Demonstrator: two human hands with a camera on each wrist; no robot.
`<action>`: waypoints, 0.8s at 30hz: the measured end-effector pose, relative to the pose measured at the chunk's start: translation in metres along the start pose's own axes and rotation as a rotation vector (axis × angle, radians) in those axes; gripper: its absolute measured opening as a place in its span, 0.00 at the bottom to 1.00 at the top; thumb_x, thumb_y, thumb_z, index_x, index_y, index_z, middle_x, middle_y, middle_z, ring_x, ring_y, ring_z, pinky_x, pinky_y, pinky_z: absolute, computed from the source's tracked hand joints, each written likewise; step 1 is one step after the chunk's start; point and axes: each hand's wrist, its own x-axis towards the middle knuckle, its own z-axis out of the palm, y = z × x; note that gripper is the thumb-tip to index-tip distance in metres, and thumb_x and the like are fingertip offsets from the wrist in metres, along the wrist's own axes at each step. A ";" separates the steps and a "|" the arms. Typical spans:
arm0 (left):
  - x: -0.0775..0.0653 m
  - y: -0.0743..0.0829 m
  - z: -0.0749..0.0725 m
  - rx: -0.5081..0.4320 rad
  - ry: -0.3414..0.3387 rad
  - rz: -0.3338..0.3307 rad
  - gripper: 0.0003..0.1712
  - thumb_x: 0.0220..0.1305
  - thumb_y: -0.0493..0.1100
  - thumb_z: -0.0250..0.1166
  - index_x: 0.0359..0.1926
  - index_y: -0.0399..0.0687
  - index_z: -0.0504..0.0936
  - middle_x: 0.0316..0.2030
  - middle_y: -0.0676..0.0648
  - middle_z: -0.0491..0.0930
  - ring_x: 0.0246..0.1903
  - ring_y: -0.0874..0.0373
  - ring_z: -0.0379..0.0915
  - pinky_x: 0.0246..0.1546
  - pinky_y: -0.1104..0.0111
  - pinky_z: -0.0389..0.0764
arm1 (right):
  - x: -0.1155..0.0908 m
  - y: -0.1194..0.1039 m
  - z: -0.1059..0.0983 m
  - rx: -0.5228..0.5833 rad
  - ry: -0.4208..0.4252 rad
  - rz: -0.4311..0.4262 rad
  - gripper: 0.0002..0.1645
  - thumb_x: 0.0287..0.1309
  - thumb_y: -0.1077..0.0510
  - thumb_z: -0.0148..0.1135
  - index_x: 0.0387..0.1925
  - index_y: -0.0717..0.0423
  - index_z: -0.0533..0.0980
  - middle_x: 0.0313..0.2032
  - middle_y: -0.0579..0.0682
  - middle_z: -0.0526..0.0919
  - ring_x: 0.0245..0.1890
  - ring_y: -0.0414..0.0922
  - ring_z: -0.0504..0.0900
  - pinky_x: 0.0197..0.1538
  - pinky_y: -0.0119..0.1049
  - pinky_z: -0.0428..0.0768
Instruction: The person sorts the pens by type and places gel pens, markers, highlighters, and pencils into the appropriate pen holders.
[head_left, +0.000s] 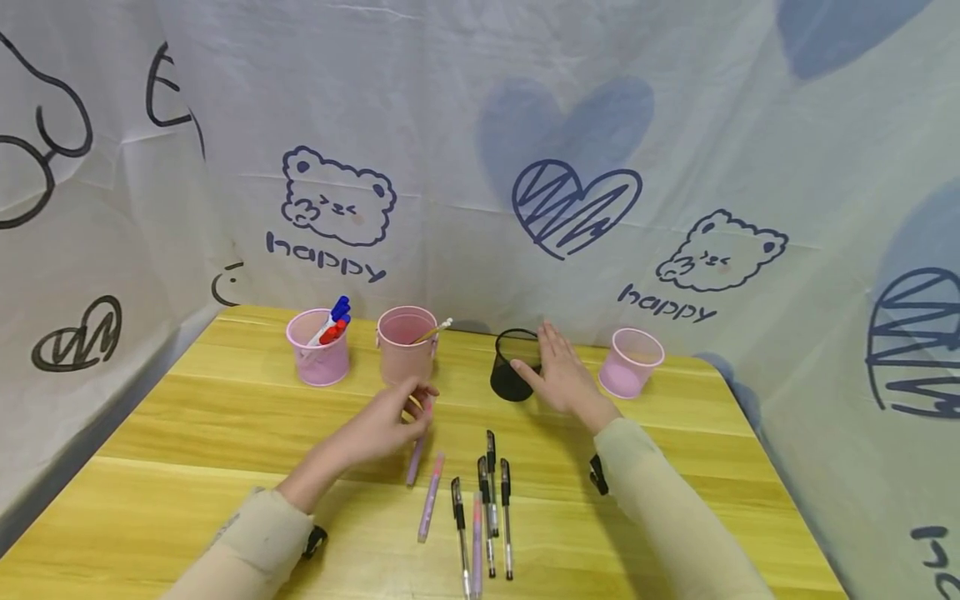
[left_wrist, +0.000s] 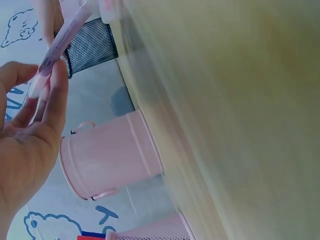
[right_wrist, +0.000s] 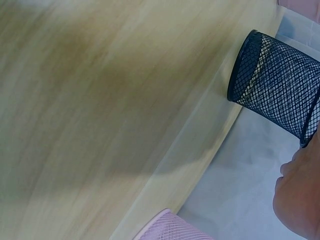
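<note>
My left hand (head_left: 384,427) pinches a slim purple highlighter (head_left: 416,458) near its pink end, just in front of the pink bucket-shaped pen holder (head_left: 407,358). In the left wrist view, that highlighter (left_wrist: 62,40) slants up from the fingertips, with the lower end of the pink holder nearer the table. At the black mesh pen cup (head_left: 512,385), my right hand (head_left: 562,379) lies along the right side, fingers fairly straight and thumb spread across the front. The right wrist view shows the hand by the rim of the upright mesh cup (right_wrist: 280,85); exact contact is unclear.
Several black-capped pens (head_left: 506,517) lie on the wooden table with two purple highlighters (head_left: 431,498). A pink mesh cup (head_left: 322,367) with blue and red markers stands far left. Another pink cup (head_left: 626,375) stands right. A printed cloth (head_left: 450,217) hangs behind.
</note>
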 end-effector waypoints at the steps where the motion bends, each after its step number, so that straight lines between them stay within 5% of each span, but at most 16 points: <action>1: 0.002 0.002 0.001 -0.014 0.020 0.007 0.19 0.69 0.30 0.63 0.59 0.34 0.74 0.46 0.40 0.79 0.44 0.52 0.80 0.43 0.67 0.86 | 0.000 0.000 0.000 -0.003 0.001 0.000 0.63 0.71 0.19 0.27 0.82 0.66 0.41 0.83 0.63 0.39 0.82 0.59 0.42 0.82 0.53 0.45; 9: 0.022 0.016 0.009 -0.087 0.192 0.149 0.20 0.68 0.27 0.65 0.59 0.33 0.74 0.48 0.36 0.79 0.44 0.47 0.82 0.42 0.66 0.88 | 0.001 0.000 0.000 -0.008 0.001 0.000 0.62 0.71 0.19 0.27 0.82 0.66 0.41 0.83 0.63 0.39 0.82 0.59 0.43 0.82 0.53 0.47; 24: 0.074 0.046 0.024 -0.044 0.435 0.360 0.20 0.70 0.28 0.65 0.61 0.32 0.75 0.48 0.38 0.81 0.50 0.43 0.84 0.50 0.60 0.88 | 0.003 0.001 0.003 0.000 0.005 0.015 0.61 0.72 0.21 0.31 0.82 0.66 0.42 0.83 0.63 0.38 0.82 0.59 0.43 0.82 0.55 0.45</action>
